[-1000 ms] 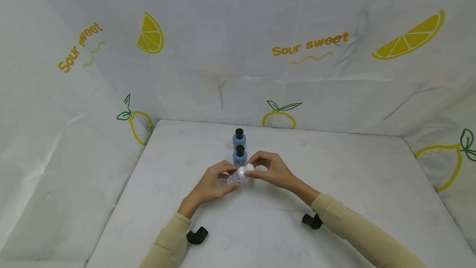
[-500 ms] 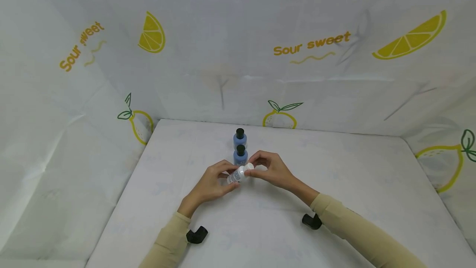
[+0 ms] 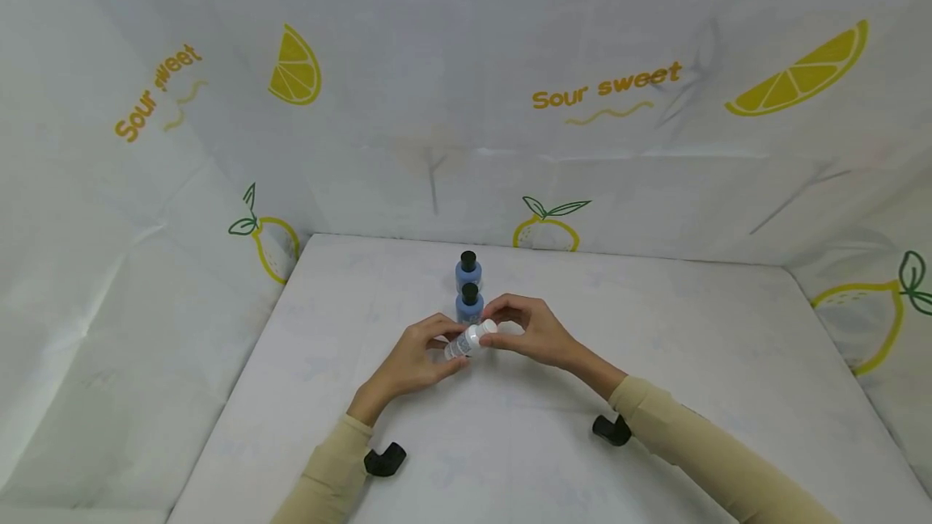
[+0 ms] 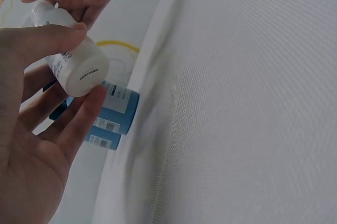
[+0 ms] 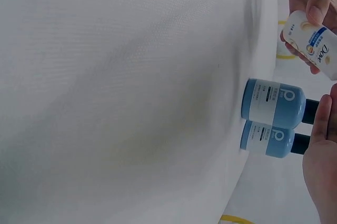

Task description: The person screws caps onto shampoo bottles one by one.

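Observation:
A small white Dove bottle (image 3: 463,343) is tilted above the table, its white cap (image 3: 489,328) pointing up to the right. My left hand (image 3: 413,358) grips its body with thumb and fingers, as the left wrist view shows with the bottle's base (image 4: 87,77) facing the camera. At the cap, my right hand (image 3: 537,334) pinches with thumb and fingertips. Just behind the hands stands a blue bottle (image 3: 469,310) with a black cap, upright. A second, matching blue bottle (image 3: 468,273) is lined up behind it; the right wrist view shows their pale labels.
The white table (image 3: 692,362) ends at a sheet wall (image 3: 400,144) printed with lemons and "Sour sweet" lettering. Black devices show at the sleeves, one by the left cuff (image 3: 386,459) and one by the right cuff (image 3: 612,430).

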A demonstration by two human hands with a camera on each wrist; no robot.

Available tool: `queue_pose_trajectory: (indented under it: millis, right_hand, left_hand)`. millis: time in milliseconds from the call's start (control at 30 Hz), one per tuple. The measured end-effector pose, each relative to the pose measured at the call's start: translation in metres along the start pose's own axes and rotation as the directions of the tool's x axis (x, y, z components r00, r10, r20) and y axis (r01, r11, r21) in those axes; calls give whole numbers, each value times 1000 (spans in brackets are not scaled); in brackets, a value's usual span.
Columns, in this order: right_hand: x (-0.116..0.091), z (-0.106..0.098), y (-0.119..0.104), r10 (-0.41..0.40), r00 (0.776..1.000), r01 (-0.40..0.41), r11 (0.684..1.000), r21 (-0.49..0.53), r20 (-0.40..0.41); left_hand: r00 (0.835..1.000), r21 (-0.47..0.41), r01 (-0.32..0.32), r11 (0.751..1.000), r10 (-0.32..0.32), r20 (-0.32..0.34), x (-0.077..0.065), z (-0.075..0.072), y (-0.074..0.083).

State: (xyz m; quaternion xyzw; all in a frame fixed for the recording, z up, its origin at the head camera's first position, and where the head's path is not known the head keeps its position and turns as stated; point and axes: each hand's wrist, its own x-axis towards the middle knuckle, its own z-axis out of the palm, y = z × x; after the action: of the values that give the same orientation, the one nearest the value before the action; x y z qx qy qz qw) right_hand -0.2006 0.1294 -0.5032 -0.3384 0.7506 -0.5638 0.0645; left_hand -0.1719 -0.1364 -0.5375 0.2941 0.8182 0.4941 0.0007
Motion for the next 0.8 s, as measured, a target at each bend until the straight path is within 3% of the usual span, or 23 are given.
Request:
queue_pose_trajectory:
  millis: [333,800]
  right_hand:
    - [3,-11,-1,-33,987,33,999,6,158]
    - [4,-11,-4,-11,991,7,1000,29,134]
  left_hand:
    - [1000,-27,6,1000,-6,26,-2,-2,2]
    - [999,-54,7,999,-5,42,-4,-4,3]
